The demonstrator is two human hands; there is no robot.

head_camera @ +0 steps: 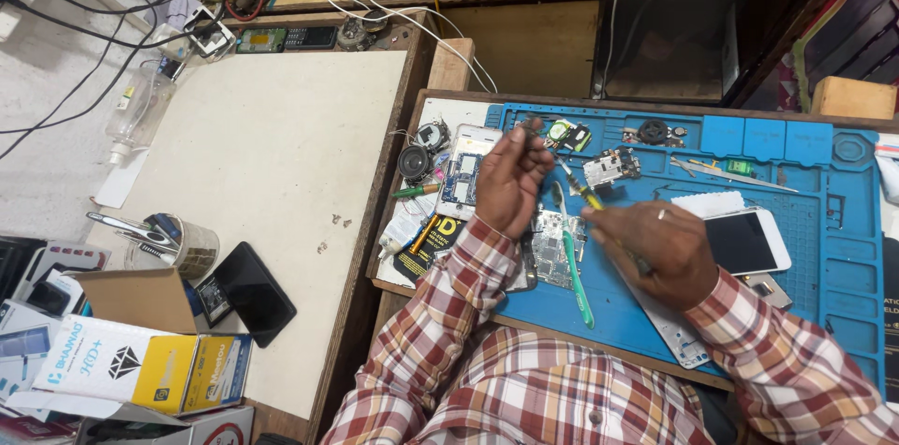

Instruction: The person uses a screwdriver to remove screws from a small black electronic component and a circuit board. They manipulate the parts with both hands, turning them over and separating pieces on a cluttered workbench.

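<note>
Here, seen from above at centre frame: the right hand [658, 251], closed around a yellow-handled screwdriver [592, 199], long axis running from lower right to upper left, tip aimed toward the upper left near a small circuit board [611, 166]. Left hand [510, 181] raised just left of it, fingers curled loosely, pinching something too small to identify at the fingertips [530, 129]. Below the hands, an opened phone chassis [554, 246] lying on the blue repair mat [824, 248], with a green-handled tool [577, 278] across it, pointing down frame. White smartphone [746, 241] lying flat just right of the right hand, screen up. Tweezers [719, 172] in the mat's upper tray, lying nearly level. At lower left of frame, a round tin [192, 250] holding metal tools [131, 230], handles tilted left. Beside it, an open cardboard box [140, 300], contents not visible.
</note>
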